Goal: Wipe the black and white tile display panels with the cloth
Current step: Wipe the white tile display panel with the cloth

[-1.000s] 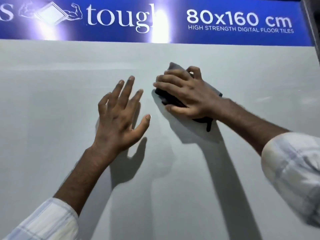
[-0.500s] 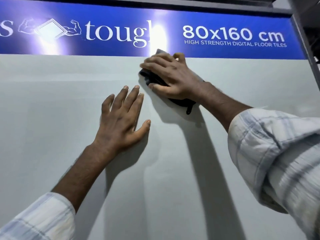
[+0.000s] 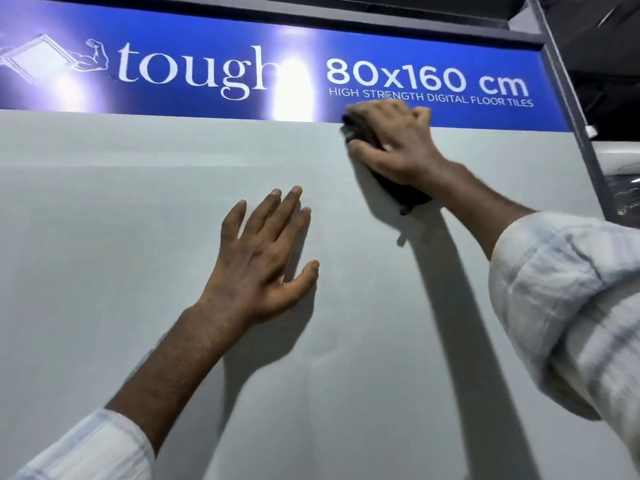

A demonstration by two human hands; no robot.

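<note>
A large white tile display panel (image 3: 121, 271) fills the head view, upright in front of me. My right hand (image 3: 391, 143) presses a dark cloth (image 3: 405, 197) flat against the panel's top edge, right of centre, with the fingers overlapping the blue banner above. Most of the cloth is hidden under the hand; its lower corner sticks out below the wrist. My left hand (image 3: 263, 258) lies flat on the panel at centre, fingers spread and pointing up, holding nothing.
A blue banner (image 3: 207, 74) reading "tough 80x160 cm" runs along the top of the panel. A dark metal frame post (image 3: 571, 109) borders the panel on the right, with dark shelving behind it.
My right hand has slid the cloth up and then to the right along the panel's top edge. My left hand has stayed flat on the panel.
</note>
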